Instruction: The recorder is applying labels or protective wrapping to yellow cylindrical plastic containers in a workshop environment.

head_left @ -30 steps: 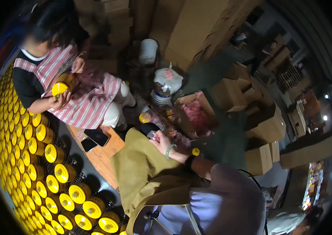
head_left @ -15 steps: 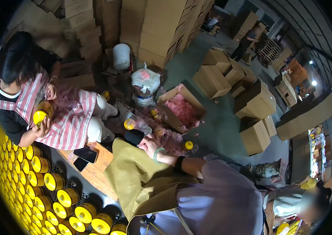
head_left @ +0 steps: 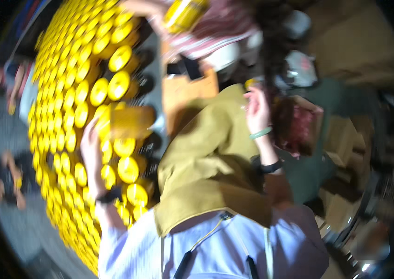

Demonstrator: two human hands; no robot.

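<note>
Care matters here, because the yellow can [head_left: 129, 122] in the left hand [head_left: 93, 151] lies tipped on its side above the packed rows of cans [head_left: 73, 100]. As I judge it, the hold should stay firm around the body and the can should come clear of its neighbours without knocking them. The picture is blurred by motion, so the exact finger placement is hard to read, but the left hand seems closed on the can's near end, with the forearm reaching up and forward from the lower edge and a dark band at the wrist. The right hand [head_left: 257, 109] is raised beyond the olive apron [head_left: 206, 162], just beside an open cardboard box [head_left: 306, 125] with pink stuff inside; its fingers curl loosely, and I cannot tell whether they pinch anything. A green band rings that wrist. Across the top, another person's hand [head_left: 152, 16] holds a second can [head_left: 185, 14].
</note>
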